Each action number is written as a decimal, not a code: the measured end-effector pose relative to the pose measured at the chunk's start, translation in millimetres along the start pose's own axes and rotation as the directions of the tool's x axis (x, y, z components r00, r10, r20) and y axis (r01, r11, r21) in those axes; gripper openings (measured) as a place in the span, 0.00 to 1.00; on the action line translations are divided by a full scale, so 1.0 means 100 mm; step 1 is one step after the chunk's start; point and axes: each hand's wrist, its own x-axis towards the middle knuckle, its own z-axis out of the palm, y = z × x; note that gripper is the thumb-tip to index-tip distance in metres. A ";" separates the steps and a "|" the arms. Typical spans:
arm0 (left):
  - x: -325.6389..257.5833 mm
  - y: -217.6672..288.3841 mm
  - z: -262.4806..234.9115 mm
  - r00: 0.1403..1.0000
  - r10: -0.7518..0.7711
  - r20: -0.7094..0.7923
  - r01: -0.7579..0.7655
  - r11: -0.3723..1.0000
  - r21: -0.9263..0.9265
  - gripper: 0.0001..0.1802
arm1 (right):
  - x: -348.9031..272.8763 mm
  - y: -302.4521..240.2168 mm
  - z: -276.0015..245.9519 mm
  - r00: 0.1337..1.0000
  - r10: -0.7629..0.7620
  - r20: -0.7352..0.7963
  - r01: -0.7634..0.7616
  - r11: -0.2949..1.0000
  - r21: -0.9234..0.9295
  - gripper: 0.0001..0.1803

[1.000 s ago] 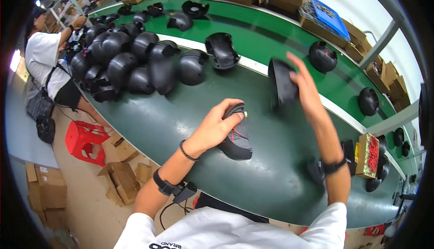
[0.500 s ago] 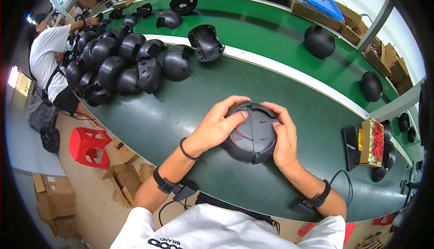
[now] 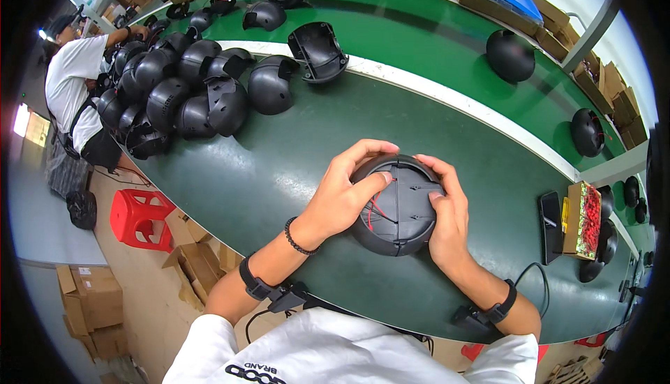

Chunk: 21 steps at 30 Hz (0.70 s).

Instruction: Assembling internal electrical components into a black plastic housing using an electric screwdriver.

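Between my two hands is a round black plastic housing (image 3: 412, 209) made of two half shells, its ribbed hollow side facing up. A straight seam runs down its middle, and thin red wires lie inside the left half. My left hand (image 3: 352, 192) grips the left side, thumb on the inner face near the seam and fingers round the far rim. My right hand (image 3: 449, 220) clasps the right side, its thumb over the rim and its fingers along the outside. The housing is at or just above the green table (image 3: 293, 168); which one I cannot tell.
Many black half shells (image 3: 167, 101) are heaped at the left. Beyond a white rail (image 3: 405, 77), a green belt (image 3: 391, 25) carries more shells. At right lie a phone (image 3: 550, 227) and a box of small red parts (image 3: 590, 220). A co-worker (image 3: 77, 70) stands far left.
The two halves of the housing now sit more evenly together, their rims forming a nearly full circle. My hands keep hold of it. The view has shifted slightly.
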 end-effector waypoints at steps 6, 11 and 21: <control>0.04 0.05 -0.03 0.992 0.025 0.124 -0.036 0.996 0.087 0.23 | -0.01 0.03 0.03 0.996 -0.091 -0.014 0.092 0.996 0.009 0.28; 0.06 0.02 -0.05 0.992 -0.018 0.124 0.005 0.995 0.104 0.22 | -0.03 0.07 0.00 0.992 -0.127 0.017 0.128 0.991 -0.046 0.28; 0.07 0.08 -0.03 0.987 -0.023 0.157 0.001 0.991 0.133 0.24 | -0.04 0.06 -0.03 0.980 -0.196 0.031 0.198 0.974 -0.108 0.28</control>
